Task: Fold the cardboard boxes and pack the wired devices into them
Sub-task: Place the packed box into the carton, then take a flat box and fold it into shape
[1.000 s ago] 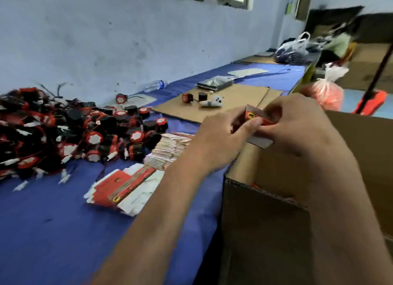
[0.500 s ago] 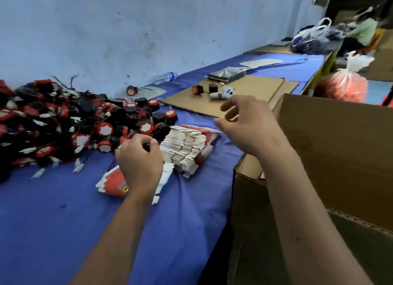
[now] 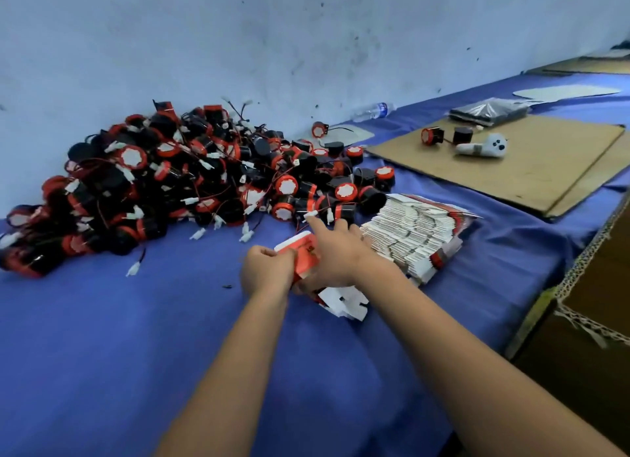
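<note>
Looks like both hands, left hand (image 3: 267, 268) and right hand (image 3: 335, 252), are gripping one flat red-and-white cardboard box blank (image 3: 301, 256) with curled fingers, popping it open, so next they're probably grabbing a black-and-red wired device (image 3: 285, 185).

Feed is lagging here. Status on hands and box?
Both hands, left and right, grip one flat red box. Not yet folded. Devices piled behind, nothing blocking.

I see a blue cloth on the counter (image 3: 102, 354). The devices (image 3: 170, 184) are black with red rims, white octagon faces, red wires and white plugs. The box (image 3: 301, 255) in my grips is red-orange with white edges. The flat boxes (image 3: 412, 235) show white edges, some red. The cardboard sheet (image 3: 531, 170) is tan, the wall (image 3: 238, 47) pale blue and speckled.
</note>
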{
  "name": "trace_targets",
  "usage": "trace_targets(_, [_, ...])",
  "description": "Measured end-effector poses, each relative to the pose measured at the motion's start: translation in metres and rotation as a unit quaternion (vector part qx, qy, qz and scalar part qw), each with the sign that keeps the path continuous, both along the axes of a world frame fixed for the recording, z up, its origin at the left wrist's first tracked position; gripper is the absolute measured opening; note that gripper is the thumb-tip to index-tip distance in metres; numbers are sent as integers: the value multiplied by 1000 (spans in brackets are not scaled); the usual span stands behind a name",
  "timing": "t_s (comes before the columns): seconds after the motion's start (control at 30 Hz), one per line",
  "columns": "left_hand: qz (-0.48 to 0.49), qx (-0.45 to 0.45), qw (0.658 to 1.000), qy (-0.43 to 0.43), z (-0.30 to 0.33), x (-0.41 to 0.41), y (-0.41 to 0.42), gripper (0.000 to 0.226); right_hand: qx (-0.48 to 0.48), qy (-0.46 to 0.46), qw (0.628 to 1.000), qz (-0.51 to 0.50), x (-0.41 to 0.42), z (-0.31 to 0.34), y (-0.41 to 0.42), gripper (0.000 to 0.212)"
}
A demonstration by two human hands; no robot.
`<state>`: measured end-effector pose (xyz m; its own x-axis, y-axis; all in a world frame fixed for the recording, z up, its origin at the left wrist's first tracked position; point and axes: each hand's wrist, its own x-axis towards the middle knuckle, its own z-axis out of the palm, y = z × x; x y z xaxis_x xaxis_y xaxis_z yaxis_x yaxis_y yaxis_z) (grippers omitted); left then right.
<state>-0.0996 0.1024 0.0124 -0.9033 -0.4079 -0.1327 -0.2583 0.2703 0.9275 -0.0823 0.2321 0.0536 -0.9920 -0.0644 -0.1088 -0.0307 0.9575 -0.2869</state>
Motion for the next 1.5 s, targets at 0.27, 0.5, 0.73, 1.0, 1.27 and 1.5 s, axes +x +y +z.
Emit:
trace_targets(0.27, [-25,262,953,149,25,25,-72,33,-101,169,976,90,-4,15,-47,147])
trace_targets(0.5, [-110,196,935,274,4,73,-194,58,-424,-106,880,184,3,-7,-162,139])
trace_targets(0.73, [-90,41,954,282,-7,73,-244,65,-653,-248,704,128,8,-39,-221,102])
trace_targets(1.0, [-16,172,955,240,0,77,-232,47,-647,-126,725,198,1,-58,-206,73])
trace_targets(1.27, [17,341,932,121,2,79,-227,54,-540,-34,801,256,19,-68,-223,124])
trace_targets(1.5, [18,436,889,140,5,84,-241,72,-504,-45,828,243,14,-71,-216,120])
